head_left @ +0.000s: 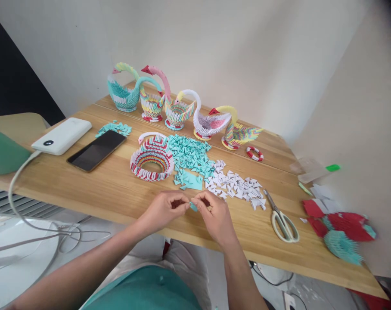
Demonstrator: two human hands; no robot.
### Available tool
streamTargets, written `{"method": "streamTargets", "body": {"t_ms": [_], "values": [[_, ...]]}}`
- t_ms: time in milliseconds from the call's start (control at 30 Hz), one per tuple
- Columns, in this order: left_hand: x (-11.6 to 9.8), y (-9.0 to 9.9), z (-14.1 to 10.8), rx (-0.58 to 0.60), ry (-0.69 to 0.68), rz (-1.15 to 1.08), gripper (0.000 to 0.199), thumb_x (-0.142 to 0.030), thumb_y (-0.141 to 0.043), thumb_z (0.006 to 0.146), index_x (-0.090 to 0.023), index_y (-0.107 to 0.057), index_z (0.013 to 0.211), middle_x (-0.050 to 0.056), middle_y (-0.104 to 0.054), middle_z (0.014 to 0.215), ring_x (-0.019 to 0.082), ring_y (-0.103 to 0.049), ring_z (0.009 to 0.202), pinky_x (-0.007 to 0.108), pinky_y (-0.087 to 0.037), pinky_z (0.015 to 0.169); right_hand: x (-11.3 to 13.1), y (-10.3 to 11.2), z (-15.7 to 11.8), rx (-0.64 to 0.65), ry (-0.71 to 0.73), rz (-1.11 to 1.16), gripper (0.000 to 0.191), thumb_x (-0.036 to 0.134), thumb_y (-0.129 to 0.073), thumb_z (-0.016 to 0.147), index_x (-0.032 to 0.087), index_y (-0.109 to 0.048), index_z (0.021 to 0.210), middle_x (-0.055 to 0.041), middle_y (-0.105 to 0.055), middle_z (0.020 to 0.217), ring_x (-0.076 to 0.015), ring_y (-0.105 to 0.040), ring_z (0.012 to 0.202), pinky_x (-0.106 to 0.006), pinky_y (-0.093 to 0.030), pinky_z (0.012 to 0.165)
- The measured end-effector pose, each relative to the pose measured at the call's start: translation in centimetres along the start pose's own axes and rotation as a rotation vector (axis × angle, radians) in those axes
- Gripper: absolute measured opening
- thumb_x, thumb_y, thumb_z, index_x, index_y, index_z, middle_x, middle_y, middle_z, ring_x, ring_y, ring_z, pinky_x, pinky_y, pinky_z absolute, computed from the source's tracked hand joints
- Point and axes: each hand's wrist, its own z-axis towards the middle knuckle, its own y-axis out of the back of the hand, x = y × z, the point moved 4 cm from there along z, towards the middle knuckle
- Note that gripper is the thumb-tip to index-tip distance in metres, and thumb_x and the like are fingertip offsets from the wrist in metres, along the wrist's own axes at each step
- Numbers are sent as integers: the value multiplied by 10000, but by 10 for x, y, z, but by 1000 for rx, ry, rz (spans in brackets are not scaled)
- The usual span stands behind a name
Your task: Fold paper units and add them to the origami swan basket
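Between the fingertips of both hands is a small teal piece of folded paper [193,206], pinched from each side. My left hand [169,207] grips its left end and my right hand [214,212] its right, close above the table's front edge. Just beyond them lies a flat teal paper sheet [193,181] beside a heap of teal folded paper triangles [190,153]. White folded paper triangles [236,185] spread to the right. A round basket of red, white and teal folded paper [152,159] stands behind my left hand.
Several paper swan baskets [211,125] line the wooden table's [118,193] back. A red-and-white paper ring [254,153] and scissors [284,224] lie right. A phone [97,150] and white power bank [62,135] with a cable sit left. Red paper [350,226] and a teal paper piece [342,246] lie far right.
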Motion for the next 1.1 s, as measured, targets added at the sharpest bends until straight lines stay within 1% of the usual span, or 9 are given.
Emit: {"method": "streamTargets", "body": {"t_ms": [100, 167, 333, 533, 633, 700, 900, 1000, 1100], "values": [[6, -1, 0, -16, 118, -215, 257, -388, -640, 782, -141, -678, 723, -10, -560, 608, 97, -442, 545, 208, -350, 535, -6, -1, -4, -67, -102, 190, 303, 390, -496, 946, 195, -615, 746, 6, -601, 659, -138, -557, 622, -239, -446, 594], [7, -1, 0, -55, 147, -277, 268, -403, -659, 760, -141, -669, 701, -11, -563, 607, 93, -448, 541, 208, -366, 537, -8, -5, -7, -66, -134, 272, 324, 425, -486, 944, 188, -633, 779, 1, -597, 660, -144, -565, 630, -245, -459, 603], [5, 2, -1, -98, 138, -294, 255, -382, -668, 763, -144, -681, 671, 2, -618, 636, 94, -477, 565, 207, -387, 559, -12, -12, -12, -45, -200, 303, 256, 407, -614, 863, 187, -630, 732, 18, -576, 619, -126, -518, 573, -230, -431, 555], [4, 2, -4, -100, 179, -323, 265, -386, -666, 760, -136, -708, 679, 27, -660, 650, 96, -481, 550, 216, -393, 556, -9, -12, -12, -62, -196, 315, 240, 376, -593, 876, 186, -645, 739, 20, -581, 623, -121, -514, 575, -228, -418, 553], [5, 2, -5, -108, 177, -320, 267, -386, -666, 758, -135, -708, 676, 26, -658, 643, 94, -477, 545, 211, -386, 548, -8, -12, -12, -100, -185, 310, 178, 353, -620, 859, 189, -656, 801, 19, -607, 663, -121, -526, 591, -229, -427, 568], [6, 3, -5, -107, 170, -309, 278, -393, -653, 765, -133, -710, 687, 29, -663, 655, 94, -477, 544, 211, -386, 547, -8, -12, -11, -114, -167, 306, 144, 324, -639, 843, 188, -645, 793, 18, -623, 680, -119, -534, 600, -226, -431, 575], [8, 3, -4, -70, 139, -161, 325, -396, -575, 827, -129, -715, 709, 27, -652, 643, 102, -489, 548, 211, -381, 551, -10, -11, -10, -98, -126, 268, 98, 278, -631, 844, 197, -656, 796, 9, -652, 731, -133, -572, 679, -236, -437, 649], [3, 4, -4, -93, 82, -90, 302, -352, -559, 840, -127, -703, 699, 22, -649, 650, 110, -513, 585, 208, -379, 572, -11, -10, -10, -45, -142, 276, 145, 327, -627, 857, 196, -664, 810, 2, -648, 752, -138, -565, 697, -239, -424, 655], [-3, 4, -5, -115, -3, 9, 269, -309, -558, 852, -128, -704, 717, 20, -647, 657, 121, -536, 628, 209, -375, 592, -11, -11, -9, -22, -195, 297, 257, 402, -586, 886, 187, -641, 755, 17, -577, 664, -120, -490, 614, -231, -376, 580]]}}
